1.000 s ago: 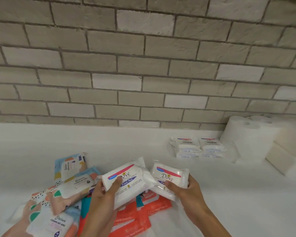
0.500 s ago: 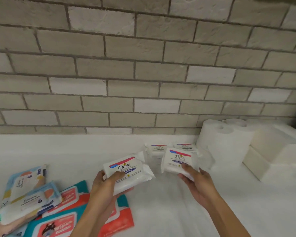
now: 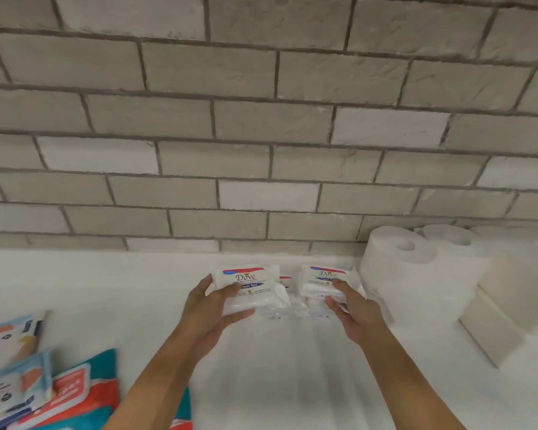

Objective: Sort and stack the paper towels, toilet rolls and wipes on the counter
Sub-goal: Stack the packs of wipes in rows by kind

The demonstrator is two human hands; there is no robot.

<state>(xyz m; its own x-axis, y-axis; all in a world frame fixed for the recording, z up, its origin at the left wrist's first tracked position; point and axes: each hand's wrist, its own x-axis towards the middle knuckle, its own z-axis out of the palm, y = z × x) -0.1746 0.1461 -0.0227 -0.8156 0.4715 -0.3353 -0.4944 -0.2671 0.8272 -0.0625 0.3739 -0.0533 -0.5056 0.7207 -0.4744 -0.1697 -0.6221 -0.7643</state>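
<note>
L hand (image 3: pixel 208 308): I see fingers curled round Dove pack (image 3: pixel 249 287), at back of counter (image 3: pixel 277 383).
R hand (image 3: pixel 354 315): pinching 2nd Dove pack (image 3: pixel 322 282), just left of rolls (image 3: pixel 395 268).
Below: white packs (image 3: pixel 288 311), blurry, can't tell contact.
Far left: coloured wipes (image 3: pixel 75 395) on counter.

Dove packs (image 3: pixel 246 277) nearer back stack (image 3: pixel 288 309)

Toilet rolls (image 3: pixel 398 268) back right by wall (image 3: pixel 261 119); paper towels (image 3: pixel 510 299) beside them; wipes (image 3: pixel 75 395) front left.
</note>
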